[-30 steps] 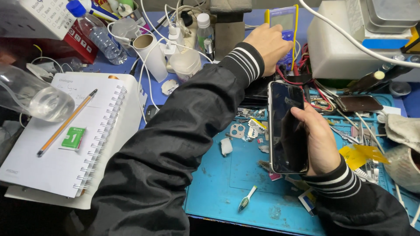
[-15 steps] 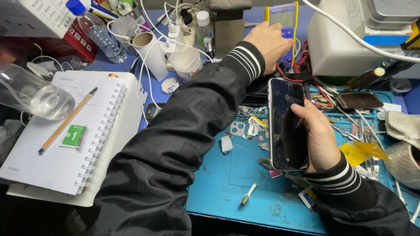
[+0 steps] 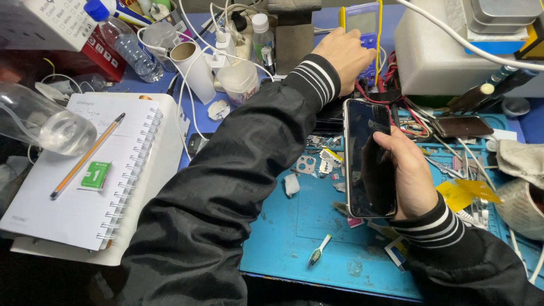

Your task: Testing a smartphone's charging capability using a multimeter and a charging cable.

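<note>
My right hand [image 3: 411,175] grips a black smartphone [image 3: 368,158] upright above the blue work mat [image 3: 306,226], its dark screen facing me. My left hand [image 3: 348,54] reaches far across the bench and rests its fingers on a small purple and yellow meter [image 3: 365,22] at the back, among red and black wires [image 3: 391,93]. Both arms wear black sleeves with striped cuffs.
A spiral notebook [image 3: 73,187] with a pencil [image 3: 88,156] and a green packet lies at left, beside clear plastic bottles [image 3: 48,124]. A small toothbrush [image 3: 318,251] and metal parts [image 3: 309,164] lie on the mat. A white box [image 3: 436,51], cups, chargers and cables crowd the back.
My right hand has shifted the phone slightly; my left hand stays on the meter.
</note>
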